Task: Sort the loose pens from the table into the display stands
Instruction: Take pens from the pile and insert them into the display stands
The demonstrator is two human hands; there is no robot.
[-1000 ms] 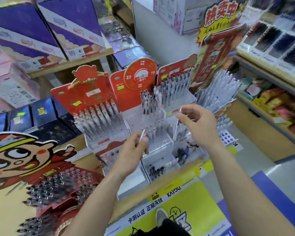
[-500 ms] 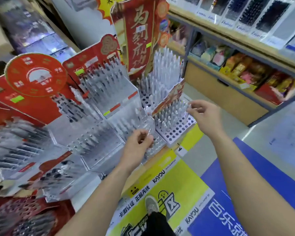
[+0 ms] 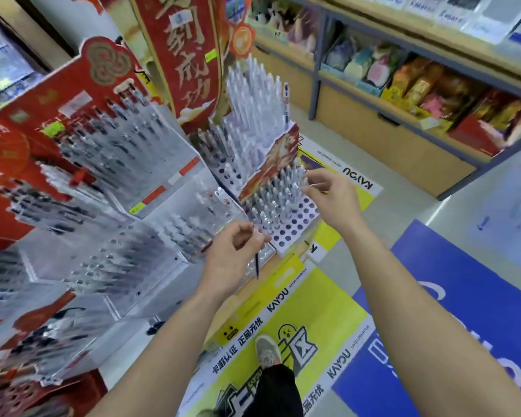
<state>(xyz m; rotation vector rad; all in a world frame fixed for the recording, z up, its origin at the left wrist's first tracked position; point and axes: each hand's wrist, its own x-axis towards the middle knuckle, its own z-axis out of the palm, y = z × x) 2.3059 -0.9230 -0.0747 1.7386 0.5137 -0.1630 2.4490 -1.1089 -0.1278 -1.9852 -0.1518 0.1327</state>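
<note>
My left hand (image 3: 233, 254) pinches a clear pen (image 3: 257, 263) whose dark tip points down, just in front of a white perforated stand (image 3: 295, 224) with several open holes. My right hand (image 3: 328, 195) hovers at the right side of that stand, fingers curled among the upright clear pens (image 3: 275, 194); whether it holds one is unclear. A taller white tier of pens (image 3: 253, 94) rises behind. Clear acrylic stands (image 3: 127, 164) full of dark-tipped pens fill the left.
A red cardboard banner (image 3: 184, 55) stands behind the displays. Wooden shelves with packaged goods (image 3: 427, 85) run along the right. Yellow and blue floor graphics (image 3: 283, 311) lie below, with my shoe (image 3: 266, 350) on them.
The view has swung right from the red-backed stands to the white perforated stand. Both hands moved right with it; the left keeps its pen, the right has reached the stand's pens.
</note>
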